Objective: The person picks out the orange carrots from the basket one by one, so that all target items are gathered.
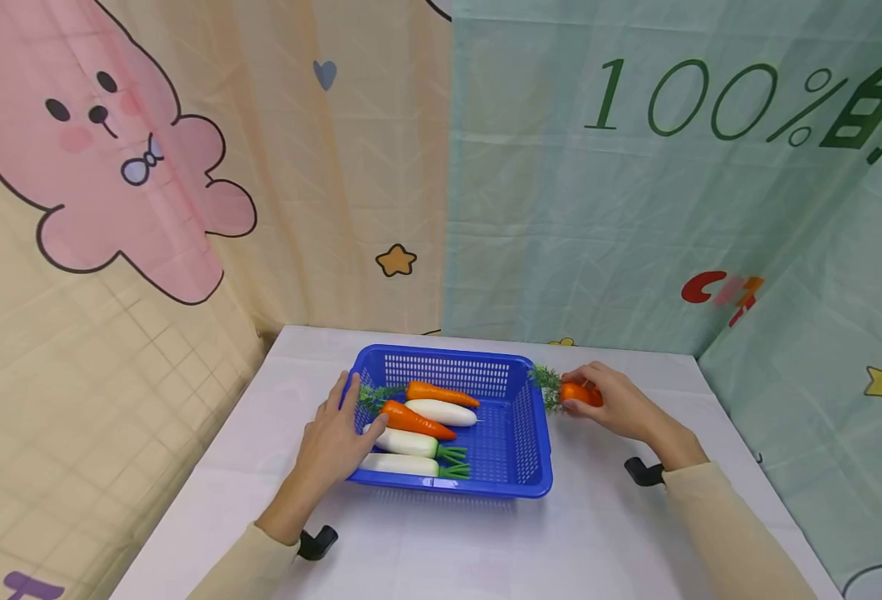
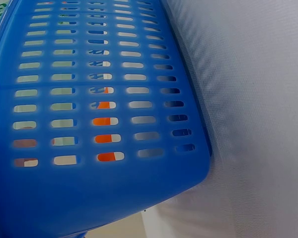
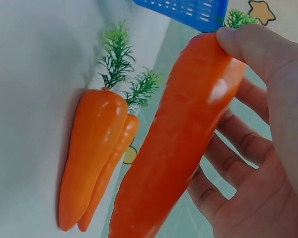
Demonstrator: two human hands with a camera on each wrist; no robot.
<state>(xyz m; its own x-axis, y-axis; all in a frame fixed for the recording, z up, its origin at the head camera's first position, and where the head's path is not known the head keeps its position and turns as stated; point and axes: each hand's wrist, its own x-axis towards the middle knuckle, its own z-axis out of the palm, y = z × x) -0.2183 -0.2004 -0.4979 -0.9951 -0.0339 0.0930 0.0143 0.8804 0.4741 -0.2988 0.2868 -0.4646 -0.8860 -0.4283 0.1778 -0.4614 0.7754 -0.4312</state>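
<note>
A blue plastic basket sits on the white table. In it lie two orange carrots and three white radishes, some with green stems. My left hand rests on the basket's left rim, thumb reaching over the inside; the left wrist view has only the slotted outer wall, with that hand's fingers out of sight. Right of the basket, my right hand pinches a carrot near its leafy top, fingers behind it. Beside it in the right wrist view lie two more carrots.
The white table extends in front of the basket and to both sides. Printed curtains stand along its back and sides. A black strap piece sticks out at the right wrist, and another at the left.
</note>
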